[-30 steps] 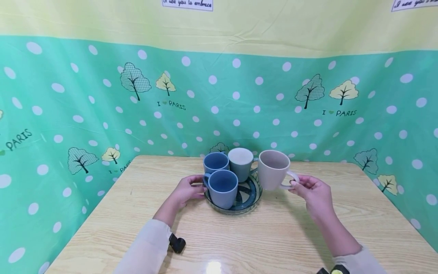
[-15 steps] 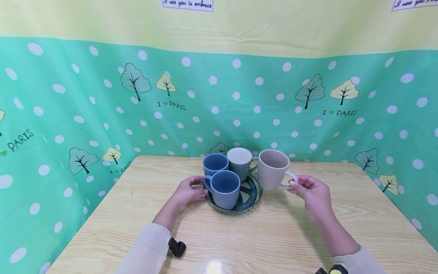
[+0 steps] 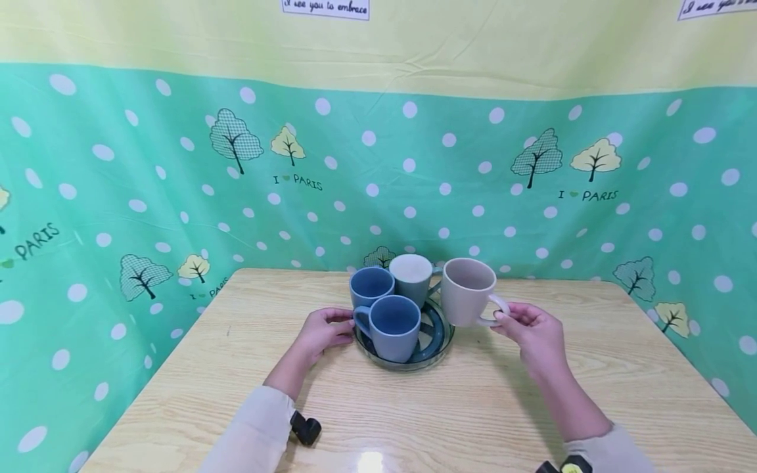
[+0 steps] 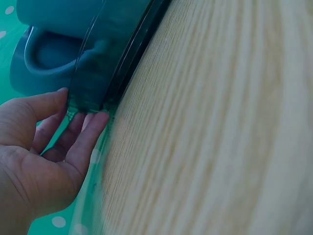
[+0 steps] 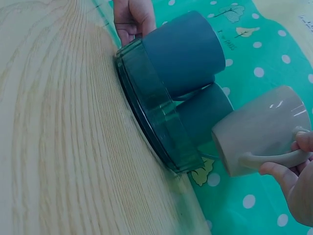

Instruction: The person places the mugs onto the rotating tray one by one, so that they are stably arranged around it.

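My right hand [image 3: 537,338] holds a pinkish-beige mug [image 3: 464,303] by its handle. In the right wrist view this mug [image 5: 261,125] is raised off the table, beside the right edge of a round dark-glass tray [image 3: 434,360]. My left hand [image 3: 322,335] pinches the left side of that tray; the left wrist view shows the thumb at the top of its wall [image 4: 93,81] and fingertips lower down. Three mugs stand upright on the tray: a blue one in front [image 3: 395,338], another blue one behind left [image 3: 371,286], and a grey-green one with white inside [image 3: 414,286].
The tray stands on a light wooden table [image 3: 473,414], towards its back edge. Behind hangs a green and yellow curtain [image 3: 408,177] with dots and printed trees. Black devices [image 3: 305,429] are strapped at both wrists.
The tray has turned: its front blue mug has shifted right and the back mugs slightly left. My right hand has moved a little left with the beige mug.
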### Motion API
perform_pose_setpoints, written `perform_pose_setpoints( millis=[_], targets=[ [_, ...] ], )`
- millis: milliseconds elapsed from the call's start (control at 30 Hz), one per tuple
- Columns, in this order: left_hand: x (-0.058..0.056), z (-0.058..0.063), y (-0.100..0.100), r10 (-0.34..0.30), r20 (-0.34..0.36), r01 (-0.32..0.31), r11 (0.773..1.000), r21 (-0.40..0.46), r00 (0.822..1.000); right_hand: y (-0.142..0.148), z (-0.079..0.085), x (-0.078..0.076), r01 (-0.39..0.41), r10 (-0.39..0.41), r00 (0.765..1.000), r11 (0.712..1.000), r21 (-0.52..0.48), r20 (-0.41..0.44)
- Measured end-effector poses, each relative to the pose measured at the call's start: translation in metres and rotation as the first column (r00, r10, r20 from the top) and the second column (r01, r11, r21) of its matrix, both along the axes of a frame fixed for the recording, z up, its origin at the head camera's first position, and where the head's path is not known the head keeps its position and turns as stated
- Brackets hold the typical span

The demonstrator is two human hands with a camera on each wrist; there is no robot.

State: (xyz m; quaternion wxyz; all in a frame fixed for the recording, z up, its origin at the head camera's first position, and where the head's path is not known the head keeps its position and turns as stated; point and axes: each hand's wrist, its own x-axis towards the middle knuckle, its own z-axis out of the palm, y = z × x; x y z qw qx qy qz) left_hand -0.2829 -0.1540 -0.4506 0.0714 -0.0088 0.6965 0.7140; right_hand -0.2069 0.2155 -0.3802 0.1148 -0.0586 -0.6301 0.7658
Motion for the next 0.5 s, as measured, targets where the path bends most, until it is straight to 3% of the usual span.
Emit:
perform_pose_setpoints(
  millis=[500],
  targets=[
    [0.0028,0.0012,0.0014,-0.028,0.003,0.028,0.999,0.023,1.0,-0.01,-0.0013,-0.0043,0.031,-0.031,0.999,0.999,-0.018,0.025]
  ],
)
